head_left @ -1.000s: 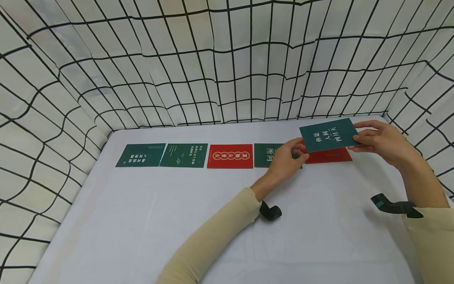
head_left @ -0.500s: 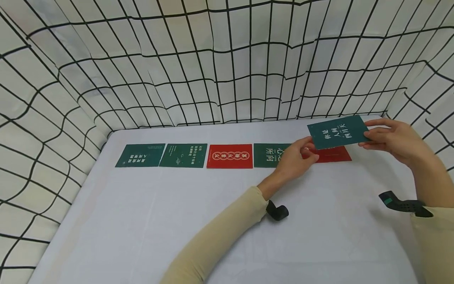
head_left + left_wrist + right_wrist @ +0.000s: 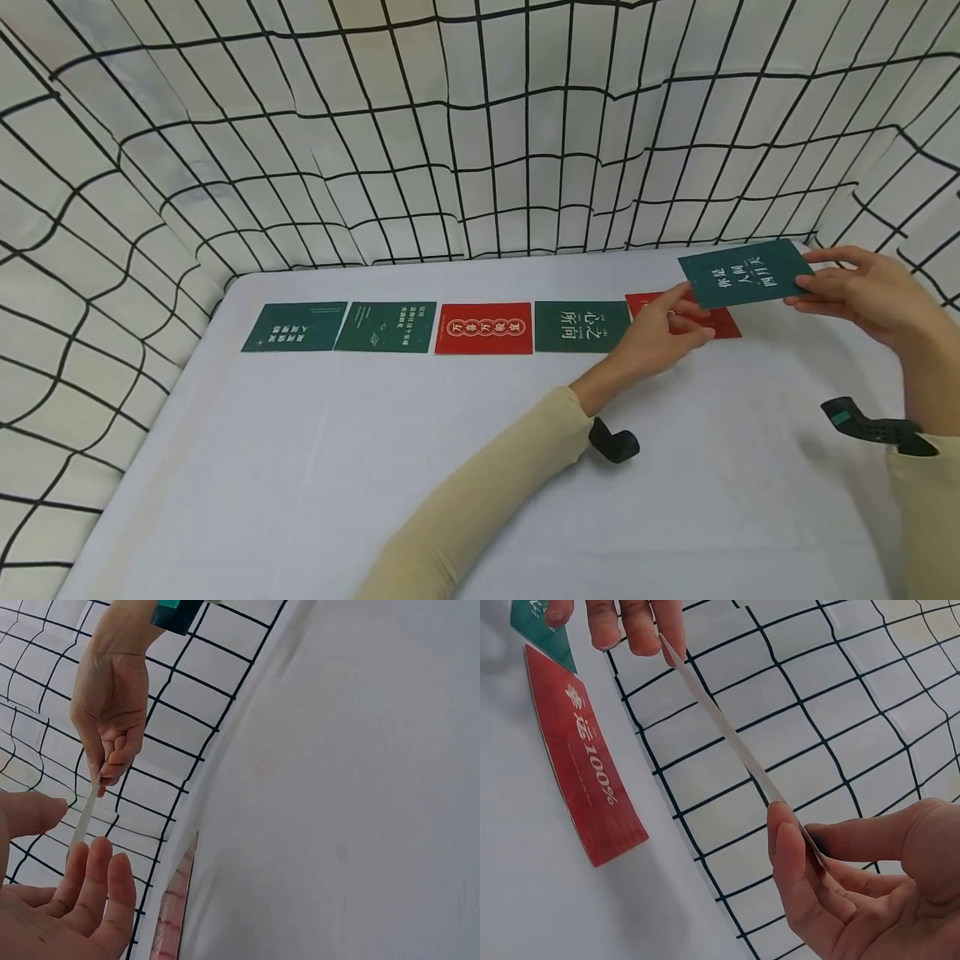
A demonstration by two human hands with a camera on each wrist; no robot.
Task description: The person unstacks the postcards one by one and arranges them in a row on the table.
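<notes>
My right hand (image 3: 873, 292) pinches a dark green card (image 3: 750, 279) with white lettering by its right end, thumb on one side and fingers on the other. The card is raised and tilted over the right end of a row of cards. My left hand (image 3: 651, 337) is at the card's left end, its fingertips right at the edge, while its thumb (image 3: 37, 814) stands apart from the card. Below lies a red card (image 3: 585, 765) with white lettering, partly hidden in the head view by the left hand and the raised card.
Leftward along the white table (image 3: 465, 467) lie a green card (image 3: 577, 327), a red card (image 3: 483, 328) and two more green cards, the outermost green card (image 3: 294, 327) near the left edge. A black wire grid (image 3: 525, 133) backed with white stands behind and at both sides.
Both hands and the green card have moved to the right. The left hand has uncovered the green card in the row and part of the red one.
</notes>
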